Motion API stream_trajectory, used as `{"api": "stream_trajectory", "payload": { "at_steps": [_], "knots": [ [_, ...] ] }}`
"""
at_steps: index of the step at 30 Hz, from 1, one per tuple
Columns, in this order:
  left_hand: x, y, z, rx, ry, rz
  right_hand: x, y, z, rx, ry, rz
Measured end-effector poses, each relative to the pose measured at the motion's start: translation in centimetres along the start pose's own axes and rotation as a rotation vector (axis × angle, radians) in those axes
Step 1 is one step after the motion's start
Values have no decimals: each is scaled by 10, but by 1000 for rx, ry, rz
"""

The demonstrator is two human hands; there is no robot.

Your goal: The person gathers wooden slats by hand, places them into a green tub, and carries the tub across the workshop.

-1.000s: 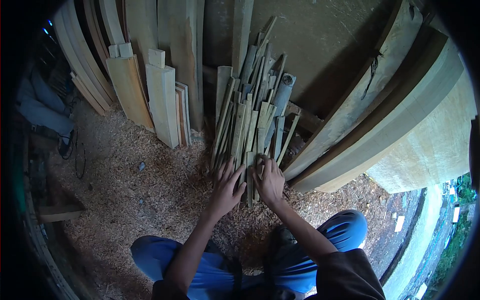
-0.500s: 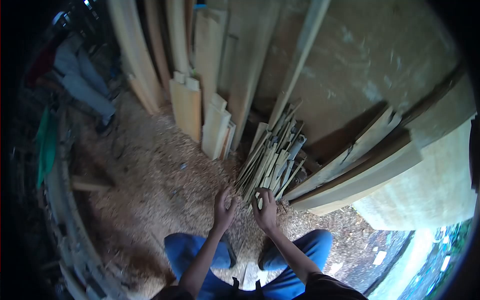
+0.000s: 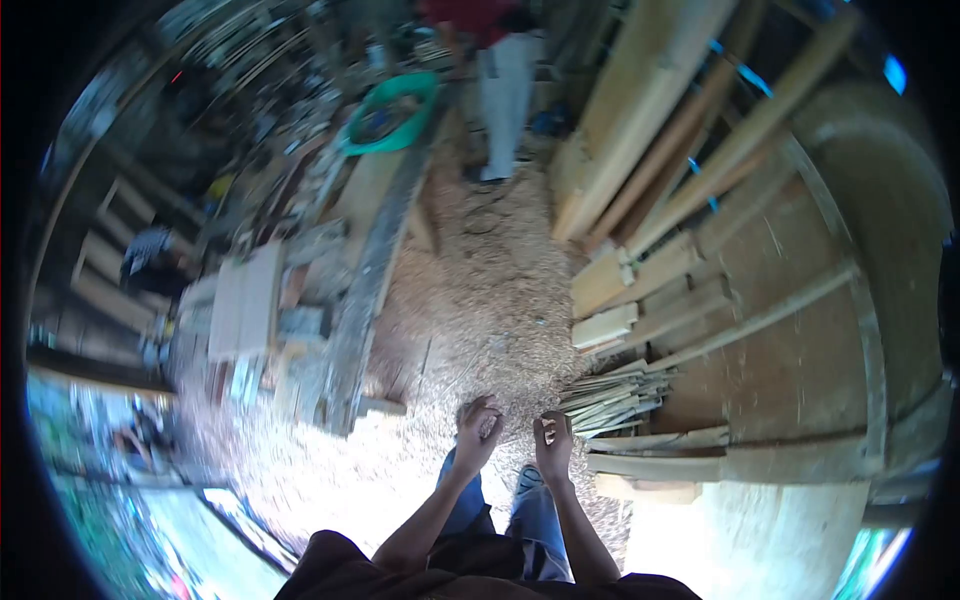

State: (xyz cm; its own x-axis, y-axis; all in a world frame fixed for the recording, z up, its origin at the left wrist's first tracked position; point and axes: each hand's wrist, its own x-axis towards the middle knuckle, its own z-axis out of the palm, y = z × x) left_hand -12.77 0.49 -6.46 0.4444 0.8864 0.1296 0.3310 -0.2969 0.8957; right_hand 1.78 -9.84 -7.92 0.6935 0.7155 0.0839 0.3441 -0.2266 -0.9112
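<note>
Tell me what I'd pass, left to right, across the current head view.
Pale, flat rectangular boards → green, rounded plastic basin → the person's bare left hand → their bare right hand → bundle of thin wooden strips → long, narrow pale wooden batten.

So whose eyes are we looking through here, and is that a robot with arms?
No robot! Those are a person's own bare hands: left hand and right hand. The camera sits on their head, looking forward and down. Both hands hover with curled fingers, and I see nothing held in them. Crumbly bits, probably wood shavings, cover the ground. Thin wooden strips lie bunched beside the right hand. Further off are a green tub and another person.
</note>
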Motion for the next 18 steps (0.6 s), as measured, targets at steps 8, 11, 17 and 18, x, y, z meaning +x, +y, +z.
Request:
{"api": "stream_trajectory", "payload": {
  "at_steps": [8, 11, 17, 18],
  "knots": [
    [-126, 14, -159, 224, 422, -184, -72, -55, 34, -16, -426, -101],
    [-160, -13, -212, 231, 493, -258, -94, -87, 84, 4, -508, -149],
    [-207, -73, -318, 175, 549, -313, -158, -147, 219, -31, -636, -242],
    [-212, -85, -341, 111, 533, -354, -170, -154, 251, -23, -633, -251]
  ]
}}
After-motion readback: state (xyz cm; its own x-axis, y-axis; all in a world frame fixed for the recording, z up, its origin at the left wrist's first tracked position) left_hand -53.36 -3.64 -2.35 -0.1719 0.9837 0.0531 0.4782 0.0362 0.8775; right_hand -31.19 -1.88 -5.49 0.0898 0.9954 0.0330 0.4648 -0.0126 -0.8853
